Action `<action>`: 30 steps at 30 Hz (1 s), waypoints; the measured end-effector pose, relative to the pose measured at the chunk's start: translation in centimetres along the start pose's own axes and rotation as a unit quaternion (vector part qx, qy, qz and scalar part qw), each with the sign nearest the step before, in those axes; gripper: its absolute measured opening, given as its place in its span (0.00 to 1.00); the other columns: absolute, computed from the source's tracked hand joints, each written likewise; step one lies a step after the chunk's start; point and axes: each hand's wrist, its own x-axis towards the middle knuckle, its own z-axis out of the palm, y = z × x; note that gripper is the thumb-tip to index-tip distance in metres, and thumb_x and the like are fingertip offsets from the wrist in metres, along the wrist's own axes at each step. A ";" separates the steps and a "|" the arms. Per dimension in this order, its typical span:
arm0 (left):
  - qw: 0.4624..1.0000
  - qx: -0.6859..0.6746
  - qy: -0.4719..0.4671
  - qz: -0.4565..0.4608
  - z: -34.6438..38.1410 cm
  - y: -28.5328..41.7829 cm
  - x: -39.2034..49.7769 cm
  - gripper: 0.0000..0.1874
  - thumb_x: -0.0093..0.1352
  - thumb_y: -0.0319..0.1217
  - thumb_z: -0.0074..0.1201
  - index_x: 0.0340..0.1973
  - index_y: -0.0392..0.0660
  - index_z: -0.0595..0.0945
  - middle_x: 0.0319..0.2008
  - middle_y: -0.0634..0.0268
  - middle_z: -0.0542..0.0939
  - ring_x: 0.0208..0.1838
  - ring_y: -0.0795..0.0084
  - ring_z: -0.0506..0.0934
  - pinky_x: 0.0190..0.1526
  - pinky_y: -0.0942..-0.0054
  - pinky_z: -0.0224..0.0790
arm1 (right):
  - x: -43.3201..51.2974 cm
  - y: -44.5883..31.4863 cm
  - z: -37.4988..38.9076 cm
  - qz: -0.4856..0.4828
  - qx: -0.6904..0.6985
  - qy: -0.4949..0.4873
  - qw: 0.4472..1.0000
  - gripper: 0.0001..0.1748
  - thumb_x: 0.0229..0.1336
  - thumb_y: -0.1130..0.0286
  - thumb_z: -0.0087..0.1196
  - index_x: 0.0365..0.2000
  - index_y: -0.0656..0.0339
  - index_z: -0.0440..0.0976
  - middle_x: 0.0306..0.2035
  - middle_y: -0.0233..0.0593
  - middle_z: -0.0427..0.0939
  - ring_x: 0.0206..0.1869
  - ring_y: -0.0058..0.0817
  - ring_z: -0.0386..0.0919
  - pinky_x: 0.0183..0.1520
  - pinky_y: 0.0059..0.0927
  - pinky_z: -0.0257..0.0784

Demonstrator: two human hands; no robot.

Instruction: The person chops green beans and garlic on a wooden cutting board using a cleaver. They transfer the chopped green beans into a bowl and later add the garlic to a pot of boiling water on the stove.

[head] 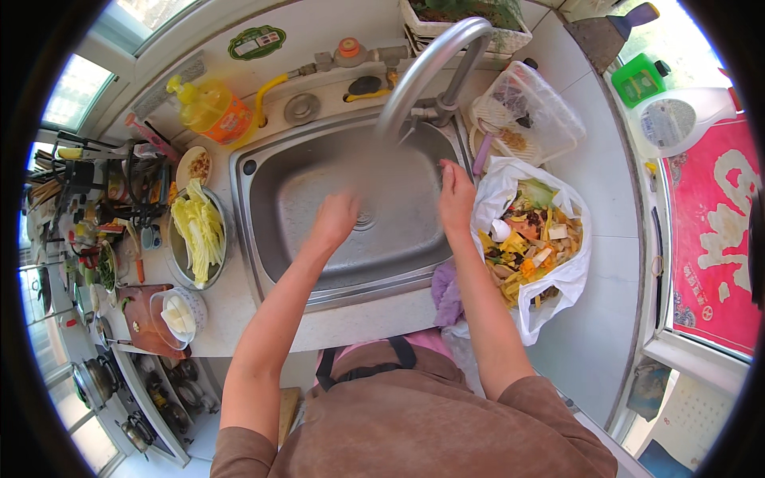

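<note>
A stainless steel sink [299,251] lies before me, with a curved metal faucet [412,71] arching over it. My left hand [337,218] is over the middle of the basin near the drain, its fingers curled and partly blurred; whether it holds anything cannot be told. My right hand [456,194] is above the basin's right edge, thumb and fingers close together, with no object plainly visible in it. Beside my right forearm, a white plastic bag [541,299] stands full of food scraps and an eggshell. A purple cloth [447,293] hangs at the front rim of the sink.
Left of the sink stand a metal bowl with cabbage leaves [200,233], a plastic bowl of white chunks [178,316] on a wooden cutting board [140,310], and a yellow soap bottle [209,110]. A clear plastic container [544,113] is at the back right.
</note>
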 end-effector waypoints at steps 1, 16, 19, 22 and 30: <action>0.995 0.088 0.032 0.026 -0.6 0.9 -0.8 0.23 0.72 0.30 0.50 0.63 0.49 0.70 0.44 0.57 0.84 0.28 0.54 0.81 0.32 0.58 0.73 | 0.2 -0.2 -0.2 -0.010 -0.002 0.006 1.000 0.15 0.69 0.70 0.46 0.42 0.71 0.78 0.43 0.54 0.82 0.47 0.50 0.80 0.52 0.41 0.73; 0.954 -0.004 0.283 0.103 -0.7 0.3 -5.0 0.41 0.53 0.15 0.62 0.64 0.50 0.72 0.63 0.61 0.72 0.58 0.52 0.77 0.51 0.63 0.76 | 5.6 -2.6 -0.2 -0.019 -0.018 -0.020 0.999 0.15 0.69 0.67 0.47 0.43 0.66 0.79 0.39 0.53 0.82 0.40 0.48 0.81 0.44 0.41 0.73; 0.959 -0.039 0.263 0.101 0.6 0.4 -2.7 0.37 0.53 0.18 0.65 0.60 0.51 0.77 0.59 0.61 0.76 0.56 0.53 0.78 0.50 0.64 0.76 | 6.3 -3.3 -0.6 -0.013 -0.055 -0.041 0.998 0.15 0.69 0.65 0.47 0.42 0.64 0.80 0.37 0.52 0.82 0.40 0.49 0.81 0.43 0.43 0.73; 0.965 -0.033 0.241 0.100 0.0 1.1 -1.5 0.27 0.56 0.24 0.68 0.53 0.51 0.82 0.52 0.61 0.82 0.49 0.55 0.81 0.46 0.64 0.77 | 8.1 -3.2 0.0 0.009 -0.132 -0.109 0.985 0.18 0.68 0.60 0.48 0.42 0.63 0.80 0.36 0.52 0.83 0.41 0.49 0.81 0.44 0.44 0.73; 0.987 0.005 0.151 0.058 -4.2 2.2 -4.3 0.14 0.68 0.35 0.60 0.50 0.55 0.86 0.36 0.57 0.85 0.35 0.51 0.82 0.36 0.60 0.74 | 12.4 -3.1 5.7 -0.004 -0.364 -0.246 0.898 0.31 0.64 0.44 0.50 0.41 0.64 0.82 0.42 0.54 0.83 0.47 0.51 0.82 0.54 0.46 0.74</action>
